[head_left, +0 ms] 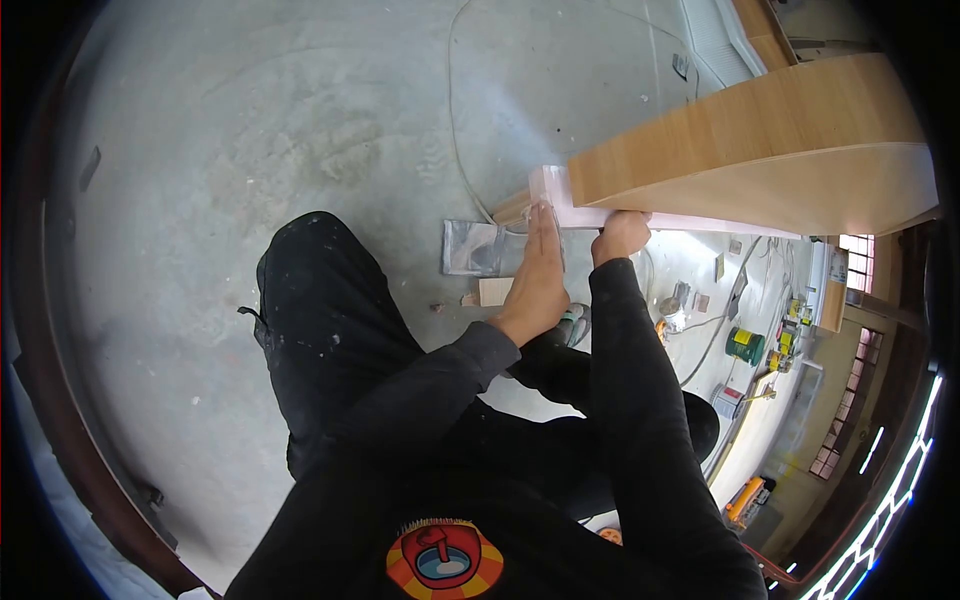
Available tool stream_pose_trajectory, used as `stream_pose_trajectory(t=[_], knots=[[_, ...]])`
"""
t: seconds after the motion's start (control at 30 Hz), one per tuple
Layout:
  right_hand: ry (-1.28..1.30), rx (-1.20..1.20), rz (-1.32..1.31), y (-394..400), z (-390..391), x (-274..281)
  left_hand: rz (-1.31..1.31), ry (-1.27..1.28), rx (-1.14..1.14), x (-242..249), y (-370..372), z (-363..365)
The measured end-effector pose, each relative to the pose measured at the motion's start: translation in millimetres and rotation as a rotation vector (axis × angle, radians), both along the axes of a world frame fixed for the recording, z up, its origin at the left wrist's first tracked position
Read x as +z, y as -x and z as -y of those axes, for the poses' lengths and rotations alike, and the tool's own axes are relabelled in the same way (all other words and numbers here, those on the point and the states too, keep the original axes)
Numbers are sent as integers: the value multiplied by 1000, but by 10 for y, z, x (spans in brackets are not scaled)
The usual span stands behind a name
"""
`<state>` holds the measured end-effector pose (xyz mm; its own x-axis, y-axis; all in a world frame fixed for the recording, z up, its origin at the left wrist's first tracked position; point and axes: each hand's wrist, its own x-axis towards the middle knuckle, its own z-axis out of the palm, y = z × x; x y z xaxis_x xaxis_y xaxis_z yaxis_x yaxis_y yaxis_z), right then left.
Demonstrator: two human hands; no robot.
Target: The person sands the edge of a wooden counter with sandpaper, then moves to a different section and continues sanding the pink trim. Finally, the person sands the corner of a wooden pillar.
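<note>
My left hand lies with straight fingers against the end of a pale pinkish-white piece under a wooden panel. A thin edge shows beside its fingers, too small to make out. My right hand is closed at the lower edge of the wood-grain panel, its fingertips hidden behind that edge. Below the left hand's fingers, a flat grey sheet or tray with pale smears rests on the floor. Near it lies a small light wood block.
Grey concrete floor stretches to the left, with a thin cable across it. To the right stand a green can and several other cans and scraps. An orange tool lies at the lower right. My bent knee is close by.
</note>
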<state>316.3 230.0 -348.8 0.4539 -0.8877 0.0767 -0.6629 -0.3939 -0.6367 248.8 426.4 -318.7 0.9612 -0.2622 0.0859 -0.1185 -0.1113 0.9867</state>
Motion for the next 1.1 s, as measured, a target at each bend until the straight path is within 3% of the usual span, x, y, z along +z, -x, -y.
stream_pose_trajectory(t=[0.07, 0.17, 0.23, 0.27, 0.33, 0.37, 0.43, 0.5, 0.6, 0.7, 0.8, 0.87, 0.97, 1.1], knots=[[-3, -70, 160, 2, 220, -255, 35, -41, -3, -42, -57, -49], [-125, -199, 270, -24, 3, -7, -281, 68, -98, -447, -214, -77], [-145, -151, 305, 0, -95, 68, -568, 128, 62, -642, -21, -60], [-161, -112, 341, 6, -126, 98, -565, 128, 63, -636, 59, -26], [-145, -132, 310, -14, 42, -54, -322, 140, 288, -409, 189, 51], [-131, -154, 276, -3, 142, -153, -325, 140, 288, -284, 254, 59], [-223, -222, 349, -19, 0, 2, -16, -14, 252, -2, 298, 8], [-314, -288, 427, -7, -76, 90, -31, 59, 180, -48, 269, 42], [66, 56, 61, 56, 248, -234, -56, 155, 33, -139, -220, -40], [169, 107, -121, 85, 517, -493, -98, 211, -91, -118, -222, -188], [87, 108, -38, 18, -96, 111, -50, 190, -78, -40, 107, -144], [-170, 26, 215, 25, -213, 208, 17, 123, -48, -49, 100, -124], [-83, -102, -19, 15, -91, 136, 2, 203, -8, -96, -220, -67], [-144, -131, 23, -4, 41, 3, 45, 117, 32, -122, -321, -70]])
